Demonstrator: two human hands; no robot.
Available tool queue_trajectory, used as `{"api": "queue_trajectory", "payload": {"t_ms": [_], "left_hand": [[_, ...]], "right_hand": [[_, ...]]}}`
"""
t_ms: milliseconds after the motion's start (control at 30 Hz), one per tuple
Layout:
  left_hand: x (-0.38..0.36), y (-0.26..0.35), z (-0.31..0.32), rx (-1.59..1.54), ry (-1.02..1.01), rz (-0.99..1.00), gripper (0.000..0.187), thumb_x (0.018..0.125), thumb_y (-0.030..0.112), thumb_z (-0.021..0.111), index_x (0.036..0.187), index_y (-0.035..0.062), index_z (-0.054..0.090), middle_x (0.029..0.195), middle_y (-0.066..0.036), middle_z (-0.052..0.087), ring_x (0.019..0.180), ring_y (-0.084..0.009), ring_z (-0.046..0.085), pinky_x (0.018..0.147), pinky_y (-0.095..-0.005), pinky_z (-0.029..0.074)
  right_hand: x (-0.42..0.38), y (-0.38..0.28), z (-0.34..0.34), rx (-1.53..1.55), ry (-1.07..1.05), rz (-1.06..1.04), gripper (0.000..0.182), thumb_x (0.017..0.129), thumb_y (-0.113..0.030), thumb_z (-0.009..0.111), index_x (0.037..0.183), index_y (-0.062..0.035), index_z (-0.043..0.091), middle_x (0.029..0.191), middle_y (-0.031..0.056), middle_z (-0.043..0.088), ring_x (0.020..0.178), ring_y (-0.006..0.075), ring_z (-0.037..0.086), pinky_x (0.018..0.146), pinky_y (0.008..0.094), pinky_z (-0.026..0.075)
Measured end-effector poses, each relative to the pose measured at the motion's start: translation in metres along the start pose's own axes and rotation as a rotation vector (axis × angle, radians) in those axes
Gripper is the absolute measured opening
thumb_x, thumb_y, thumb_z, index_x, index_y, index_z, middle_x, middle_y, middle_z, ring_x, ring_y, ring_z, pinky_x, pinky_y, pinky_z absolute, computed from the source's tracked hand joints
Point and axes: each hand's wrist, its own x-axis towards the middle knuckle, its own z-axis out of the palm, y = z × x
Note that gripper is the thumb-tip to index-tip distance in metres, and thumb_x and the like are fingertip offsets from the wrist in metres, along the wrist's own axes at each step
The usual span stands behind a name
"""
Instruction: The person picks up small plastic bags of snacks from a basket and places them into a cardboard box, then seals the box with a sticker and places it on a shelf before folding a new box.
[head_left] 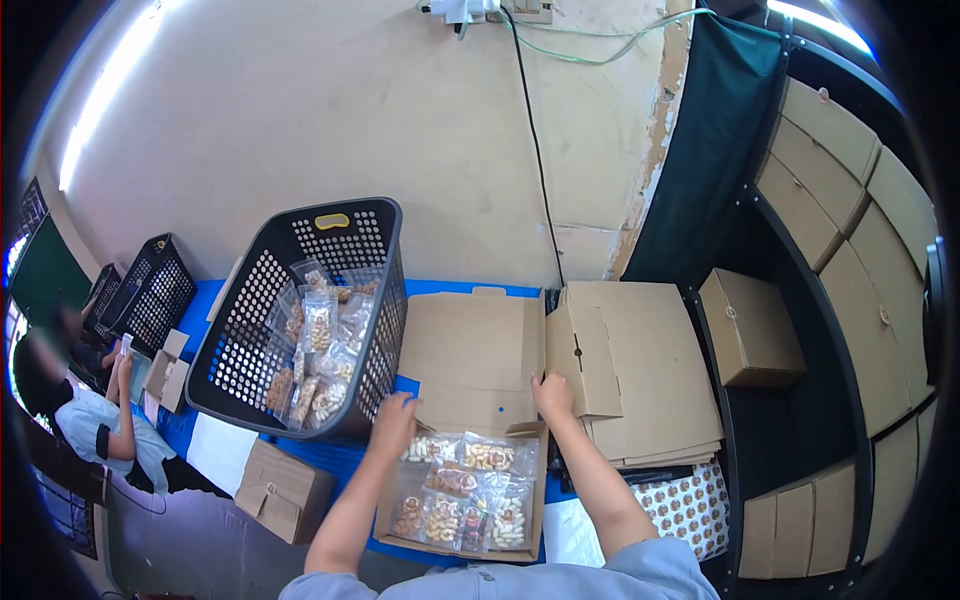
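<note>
An open cardboard box [470, 345] lies in front of me, its lid folded back flat toward the wall. Clear packets of nuts [443, 518] fill its tray in rows, several of them with pale kernels and a few with darker ones. My left hand [393, 428] is closed at the box's left side, by the fold between tray and lid. On the opposite side my right hand [553, 398] grips the right edge near the same fold. Its fingertips are partly hidden against the cardboard.
A dark perforated basket [377, 300] with more packets stands to the left on the blue table. Stacked flat cartons [650, 370] lie at right, beside a shelf [780, 430] of boxes. A small carton [285, 490] sits front left. Another person [120, 430] works far left.
</note>
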Motion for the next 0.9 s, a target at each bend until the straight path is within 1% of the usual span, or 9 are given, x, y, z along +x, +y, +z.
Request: {"api": "queue_trajectory", "payload": {"t_ms": [67,133,233,333,433,700,800,867,900], "left_hand": [[-0.008,0.006,0.01,-0.329,-0.099,-0.183,0.035,0.088,0.013,0.056,0.121,0.0045,0.057,0.127,-0.021,0.053,0.124,-0.0394,0.046,0.104,-0.0471,0.039],[-0.015,-0.008,0.032,-0.122,-0.071,-0.04,0.036,0.089,0.017,0.057,0.123,0.0051,0.057,0.131,-0.022,0.051,0.129,-0.0413,0.041,0.108,-0.0487,0.035],[-0.027,-0.01,0.029,0.005,-0.008,-0.026,0.037,0.091,0.021,0.057,0.125,0.0054,0.056,0.135,-0.022,0.047,0.13,-0.0422,0.04,0.109,-0.0482,0.033],[-0.037,-0.019,0.029,-0.113,-0.005,-0.077,0.039,0.093,0.026,0.056,0.126,0.0052,0.055,0.139,-0.022,0.044,0.131,-0.0416,0.039,0.108,-0.0476,0.035],[-0.038,-0.018,0.028,-0.294,-0.018,-0.146,0.038,0.093,0.026,0.058,0.124,0.0048,0.056,0.14,-0.02,0.042,0.124,-0.0417,0.045,0.104,-0.0457,0.039],[-0.038,-0.011,0.035,-0.343,-0.033,-0.108,0.041,0.09,0.023,0.061,0.124,0.0027,0.053,0.134,-0.019,0.045,0.116,-0.0431,0.05,0.101,-0.0454,0.041],[-0.035,-0.016,0.047,-0.482,0.132,-0.088,0.052,0.088,0.025,0.065,0.129,-0.0007,0.045,0.133,-0.023,0.044,0.118,-0.0418,0.049,0.102,-0.0444,0.04],[-0.032,-0.025,0.066,-0.645,0.24,-0.359,0.063,0.087,0.03,0.069,0.13,-0.0041,0.037,0.132,-0.026,0.045,0.122,-0.0372,0.047,0.105,-0.0426,0.036],[-0.029,-0.031,0.074,-0.805,0.174,-0.457,0.079,0.086,0.037,0.072,0.139,-0.0042,0.03,0.139,-0.026,0.042,0.13,-0.0316,0.042,0.11,-0.0401,0.031]], "right_hand": [[0.021,0.003,0.018,-0.04,-0.014,-0.032,0.034,0.089,-0.027,0.059,0.104,0.0038,0.062,0.09,0.0268,0.067,0.088,0.0428,0.066,0.077,0.0503,0.054],[0.04,0.008,0.035,-0.08,-0.028,-0.069,0.033,0.088,-0.026,0.06,0.103,0.0036,0.063,0.09,0.0266,0.068,0.088,0.0427,0.066,0.077,0.0497,0.054],[0.052,0.015,0.042,-0.099,-0.047,0.014,0.028,0.089,-0.02,0.061,0.103,0.0043,0.061,0.092,0.0264,0.068,0.092,0.0412,0.066,0.075,0.0478,0.055],[0.044,0.023,0.029,-0.065,0.118,-0.054,0.02,0.092,-0.014,0.056,0.1,0.0048,0.059,0.087,0.0279,0.067,0.082,0.0401,0.068,0.07,0.0459,0.056],[0.017,0.025,-0.004,0.556,0.099,-0.055,0.017,0.101,-0.009,0.044,0.091,0.0052,0.047,0.067,0.0138,0.058,0.057,0.0196,0.067,0.045,0.0306,0.053],[-0.103,0.056,-0.032,0.826,0.103,-0.049,0.021,0.102,-0.016,0.045,0.102,0.0042,0.05,0.079,0.0155,0.062,0.068,0.0202,0.068,0.058,0.0302,0.057],[-0.14,0.081,-0.029,0.836,0.167,-0.084,0.02,0.101,-0.015,0.048,0.099,0.0039,0.053,0.078,0.0123,0.063,0.072,0.0187,0.066,0.063,0.0289,0.053],[-0.157,0.092,-0.032,0.548,0.258,-0.114,0.017,0.098,-0.013,0.053,0.1,0.003,0.057,0.087,0.0121,0.061,0.079,0.0204,0.061,0.069,0.0306,0.049],[-0.163,0.089,-0.04,0.414,0.335,-0.234,0.018,0.098,-0.015,0.055,0.098,0.0025,0.058,0.087,0.0067,0.058,0.074,0.0155,0.058,0.065,0.0278,0.048]]}}
